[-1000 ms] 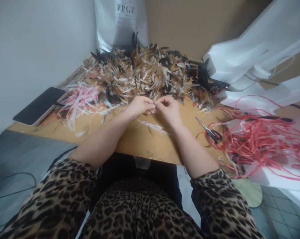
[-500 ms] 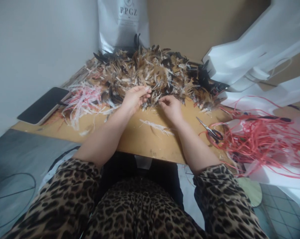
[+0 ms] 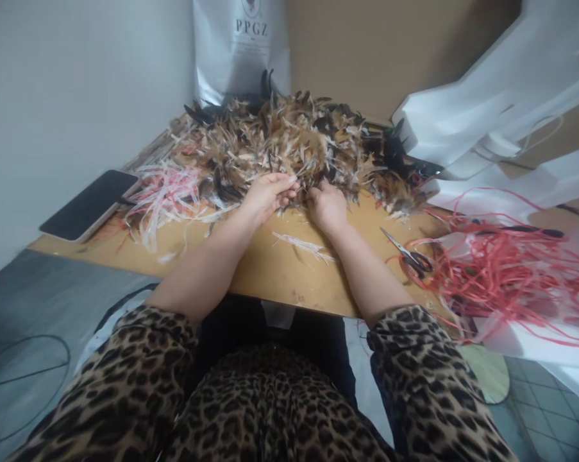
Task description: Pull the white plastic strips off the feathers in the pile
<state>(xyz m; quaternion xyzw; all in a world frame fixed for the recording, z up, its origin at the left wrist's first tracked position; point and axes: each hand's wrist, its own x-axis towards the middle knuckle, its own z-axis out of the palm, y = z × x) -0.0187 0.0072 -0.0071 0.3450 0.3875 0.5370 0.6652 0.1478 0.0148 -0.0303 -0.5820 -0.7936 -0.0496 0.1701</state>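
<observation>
A heap of brown, black and whitish feathers (image 3: 289, 138) covers the back of the tan table (image 3: 279, 276). At its front edge my left hand (image 3: 271, 194) is closed in a pinch, with what looks like a thin feather quill at the thumb tip. Close by on the right, my right hand (image 3: 328, 206) is closed, its fingertips down among the feathers; what they grip is hidden. Between my forearms lies a small bundle of bare white quills (image 3: 304, 245).
Scissors (image 3: 409, 251) lie right of my arm, beside a tangle of red plastic string (image 3: 515, 276). Pink and white strips (image 3: 167, 192) and a phone (image 3: 90, 204) are on the left. A silver bag (image 3: 243, 58) stands behind; white sheeting (image 3: 476, 96) hangs at right.
My right hand has moved slightly left and in toward the feathers, its fingers curling closer. My left hand keeps its pinch near the same spot. The view has shifted a little.
</observation>
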